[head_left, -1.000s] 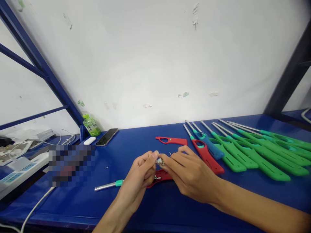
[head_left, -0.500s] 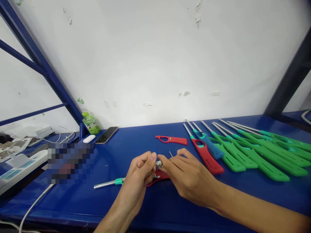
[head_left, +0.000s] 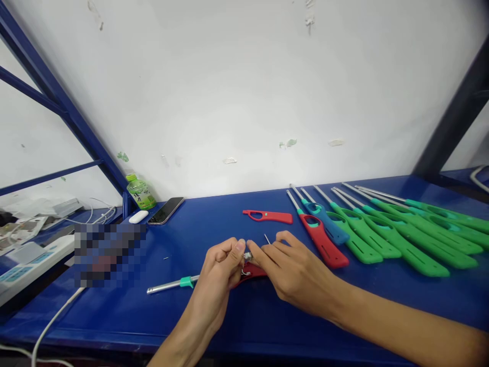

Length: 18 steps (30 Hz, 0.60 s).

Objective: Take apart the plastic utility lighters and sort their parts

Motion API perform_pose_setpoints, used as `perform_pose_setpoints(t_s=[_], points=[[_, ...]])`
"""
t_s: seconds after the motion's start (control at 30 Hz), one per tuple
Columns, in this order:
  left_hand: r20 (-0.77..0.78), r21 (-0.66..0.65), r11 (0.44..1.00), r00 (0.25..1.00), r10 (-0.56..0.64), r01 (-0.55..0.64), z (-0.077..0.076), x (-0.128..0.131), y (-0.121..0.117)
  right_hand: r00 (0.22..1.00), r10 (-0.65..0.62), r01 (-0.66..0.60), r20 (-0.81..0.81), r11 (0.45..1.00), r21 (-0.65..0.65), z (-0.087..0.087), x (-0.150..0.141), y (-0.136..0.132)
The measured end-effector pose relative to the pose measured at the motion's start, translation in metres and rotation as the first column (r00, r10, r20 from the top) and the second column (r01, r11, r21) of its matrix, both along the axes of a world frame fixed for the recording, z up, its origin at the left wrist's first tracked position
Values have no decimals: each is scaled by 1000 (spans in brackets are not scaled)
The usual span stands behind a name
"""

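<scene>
My left hand [head_left: 221,270] is closed in a pinch on a small grey-white lighter part [head_left: 247,256]. From the other side, the fingertips of my right hand [head_left: 294,265] close on the same part; its other fingers are curled. A slim metal rod [head_left: 267,238] shows beyond the right fingers, and whether they hold it I cannot tell. Beneath the hands lies a red utility lighter body [head_left: 254,271] with a thin white wire. Its metal tube [head_left: 164,288] and teal collar [head_left: 187,282] stick out to the left. Beyond them rests a loose red handle half [head_left: 269,216].
Several green lighters [head_left: 405,242], a red lighter [head_left: 323,242] and a blue lighter [head_left: 329,223] lie at the right. A phone [head_left: 166,210], white case [head_left: 138,217] and green bottle [head_left: 140,192] stand back left. A power strip [head_left: 36,265] is at the left edge.
The view has shifted slightly. Both hands keep their hold, and the small part between the fingertips has turned a little, with less of it showing.
</scene>
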<state>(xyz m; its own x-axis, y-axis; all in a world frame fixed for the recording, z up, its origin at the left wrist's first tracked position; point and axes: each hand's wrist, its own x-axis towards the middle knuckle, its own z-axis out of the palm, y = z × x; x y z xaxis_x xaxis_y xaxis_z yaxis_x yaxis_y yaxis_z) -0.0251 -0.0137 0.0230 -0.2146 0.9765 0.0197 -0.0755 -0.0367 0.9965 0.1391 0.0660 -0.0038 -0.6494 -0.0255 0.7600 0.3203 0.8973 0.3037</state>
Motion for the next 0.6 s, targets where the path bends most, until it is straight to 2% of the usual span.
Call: perform_pose_setpoints(t_s=[0.2,0.4,0.5,0.6], points=[[-103,-16,1000,995,-2,0,5,-1,2,1000,4,-4,-14,1000,-15,6,1,4],[-354,-54,999,935,-26,7,10,-15,5,1000,-1,-2,-16,989,-147,12,2,9],[-546,-3,998,836,55,-68,12,-28,9,1000,-11,13,6,967,-253,11,2,13],[-730,61,991,672,126,-120,16,-40,12,999,-17,32,42,928,-372,8,2,19]])
